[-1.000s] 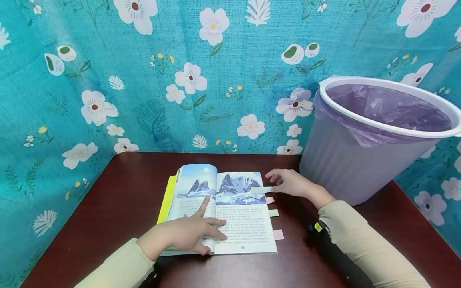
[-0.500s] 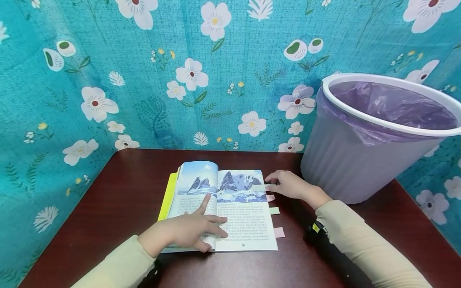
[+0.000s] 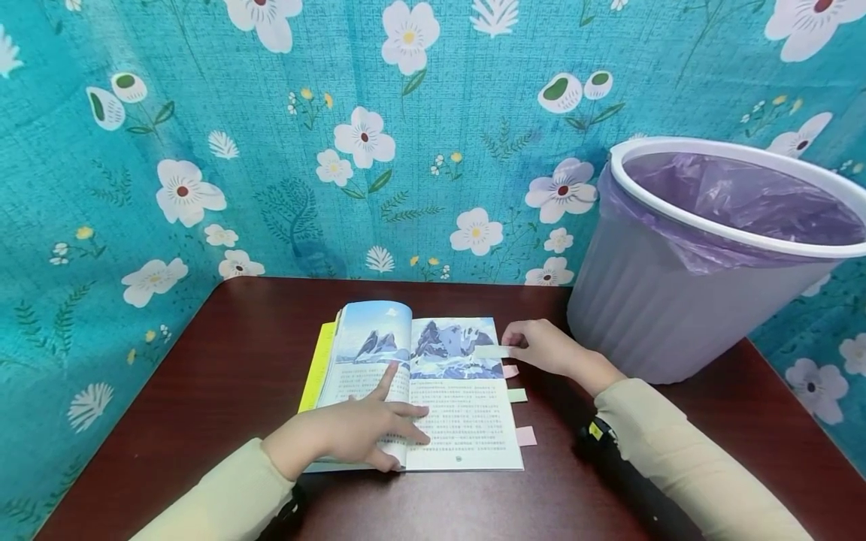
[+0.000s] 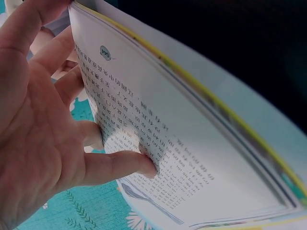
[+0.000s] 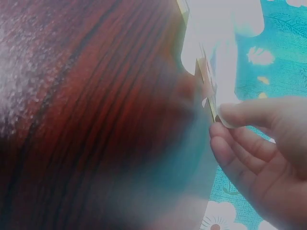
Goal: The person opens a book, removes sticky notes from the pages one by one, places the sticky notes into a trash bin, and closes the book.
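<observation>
An open book (image 3: 467, 421) lies on the table, with mountain pictures above printed text on both pages. My left hand (image 3: 358, 432) rests spread across its inner fold, fingertips on the right page; in the left wrist view, that hand (image 4: 43, 129) has one finger lying on the text. At the right page's outer edge, my right hand (image 3: 544, 346) pinches the end of a pale sticky tab (image 3: 490, 351), which lies partly over the mountain picture. The right wrist view has the thumb and fingers of this hand (image 5: 261, 148) meeting at the page edge, where glare hides detail.
Below the pinched tab, a pink tab (image 3: 510, 370), a green tab (image 3: 517, 395) and another pink tab (image 3: 525, 436) stick out. Yellow material (image 3: 318, 368) shows under the book's left side. A grey bin (image 3: 663, 300) with a purple liner stands behind the right hand.
The head view has shifted slightly, so the book and table sit a little higher in it. Both hands keep nearly the same places on the book and tab.
</observation>
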`<action>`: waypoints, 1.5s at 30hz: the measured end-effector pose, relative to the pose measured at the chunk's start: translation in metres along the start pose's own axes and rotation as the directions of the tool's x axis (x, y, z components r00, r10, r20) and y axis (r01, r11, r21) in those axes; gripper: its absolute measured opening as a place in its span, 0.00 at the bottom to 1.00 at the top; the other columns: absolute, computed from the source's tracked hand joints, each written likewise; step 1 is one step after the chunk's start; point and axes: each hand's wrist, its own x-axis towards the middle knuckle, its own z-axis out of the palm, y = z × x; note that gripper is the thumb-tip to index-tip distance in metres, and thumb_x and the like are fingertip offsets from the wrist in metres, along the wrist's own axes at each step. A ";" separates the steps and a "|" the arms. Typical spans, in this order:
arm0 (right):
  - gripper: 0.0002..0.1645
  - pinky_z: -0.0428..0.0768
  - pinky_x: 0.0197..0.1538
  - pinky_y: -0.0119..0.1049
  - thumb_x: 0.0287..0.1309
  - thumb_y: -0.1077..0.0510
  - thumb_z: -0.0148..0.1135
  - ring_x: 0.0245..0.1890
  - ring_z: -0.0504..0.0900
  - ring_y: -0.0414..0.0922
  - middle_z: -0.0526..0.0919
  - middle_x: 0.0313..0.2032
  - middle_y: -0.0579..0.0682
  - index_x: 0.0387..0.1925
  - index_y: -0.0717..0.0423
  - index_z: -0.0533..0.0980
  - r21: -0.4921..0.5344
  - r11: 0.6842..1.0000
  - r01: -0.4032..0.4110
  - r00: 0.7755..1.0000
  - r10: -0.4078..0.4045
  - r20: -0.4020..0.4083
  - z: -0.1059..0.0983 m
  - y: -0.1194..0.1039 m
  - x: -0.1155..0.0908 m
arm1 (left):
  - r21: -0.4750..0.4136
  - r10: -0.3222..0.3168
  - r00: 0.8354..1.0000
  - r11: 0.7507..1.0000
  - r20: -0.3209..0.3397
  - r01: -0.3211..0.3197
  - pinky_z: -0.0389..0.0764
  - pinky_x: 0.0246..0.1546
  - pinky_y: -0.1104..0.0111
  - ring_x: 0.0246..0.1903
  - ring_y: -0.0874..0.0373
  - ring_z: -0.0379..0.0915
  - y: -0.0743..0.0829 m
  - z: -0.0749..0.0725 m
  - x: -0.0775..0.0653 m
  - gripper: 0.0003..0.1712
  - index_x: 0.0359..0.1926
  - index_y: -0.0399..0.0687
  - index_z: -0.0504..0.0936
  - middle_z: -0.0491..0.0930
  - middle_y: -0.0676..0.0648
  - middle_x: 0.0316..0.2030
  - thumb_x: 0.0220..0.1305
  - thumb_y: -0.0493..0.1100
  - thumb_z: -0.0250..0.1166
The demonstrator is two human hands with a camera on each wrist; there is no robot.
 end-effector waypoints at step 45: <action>0.10 0.77 0.30 0.36 0.53 0.68 0.67 0.25 0.74 0.41 0.79 0.26 0.43 0.32 0.49 0.80 0.068 0.998 -0.001 0.997 0.006 -0.077 -0.006 0.004 -0.028 | -0.005 -0.018 1.000 1.000 0.010 0.018 0.61 0.46 0.26 0.70 0.39 0.15 0.002 -0.002 0.000 0.27 0.59 0.71 0.77 0.62 0.59 0.69 0.59 0.48 0.69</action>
